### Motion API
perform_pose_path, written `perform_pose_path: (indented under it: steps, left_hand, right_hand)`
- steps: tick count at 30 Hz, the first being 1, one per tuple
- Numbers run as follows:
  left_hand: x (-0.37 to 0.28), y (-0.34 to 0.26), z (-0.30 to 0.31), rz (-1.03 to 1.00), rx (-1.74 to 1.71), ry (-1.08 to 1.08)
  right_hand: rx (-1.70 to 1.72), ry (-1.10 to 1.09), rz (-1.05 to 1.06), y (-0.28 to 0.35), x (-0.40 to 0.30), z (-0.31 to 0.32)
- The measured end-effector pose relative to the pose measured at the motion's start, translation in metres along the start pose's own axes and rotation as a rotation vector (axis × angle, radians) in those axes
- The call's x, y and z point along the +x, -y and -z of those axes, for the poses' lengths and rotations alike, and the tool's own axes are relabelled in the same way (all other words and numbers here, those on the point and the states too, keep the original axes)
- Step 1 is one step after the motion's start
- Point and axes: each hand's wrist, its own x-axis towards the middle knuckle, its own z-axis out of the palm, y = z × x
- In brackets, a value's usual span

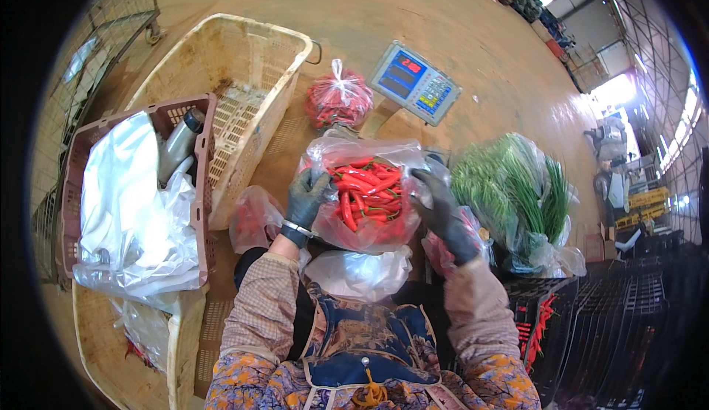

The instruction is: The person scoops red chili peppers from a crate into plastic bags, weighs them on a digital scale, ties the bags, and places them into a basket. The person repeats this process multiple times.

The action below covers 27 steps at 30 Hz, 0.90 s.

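Note:
An open clear plastic bag (382, 238) full of red chilli peppers (365, 188) stands in front of my body. My left hand (307, 199), in a dark glove with a pale band at the wrist, grips the bag's left rim. At the right rim, my gloved right hand (443, 213) has its fingers curled around the plastic; it is slightly blurred. Beyond the bag sits a tied bag of red chillies (339, 100). Beside it is the display and keypad head of a digital scale (415, 82), its screen lit. Whatever supports the open bag is hidden.
A large cream plastic crate (260, 39) and a maroon crate (207, 188) holding plastic bags (122, 188) and a metal flask (180, 144) stand left. Bagged leafy greens (509, 188) lie right, above black crates (604, 321). Another filled bag (252, 219) sits by my left wrist.

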Motion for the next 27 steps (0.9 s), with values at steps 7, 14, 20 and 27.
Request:
perform_pose_path:
  steps: [7,14,20,27]
  left_hand:
    - [0.001,0.017,0.0,-0.119,0.402,-0.129]
    - [-0.024,0.033,0.069,0.067,0.059,-0.164]
    - [-0.104,0.043,0.03,0.376,0.501,0.395]
    - [-0.165,0.077,0.007,-0.083,1.491,1.285]
  right_hand:
    - [-0.322,-0.45,-0.456,-0.007,-0.221,0.198]
    - [-0.641,-0.132,-1.316,0.033,-0.492,0.288]
    - [-0.24,-0.066,-1.25,0.019,-0.566,0.234]
    - [-0.185,-0.24,-1.243,-0.074,-0.534,0.187]
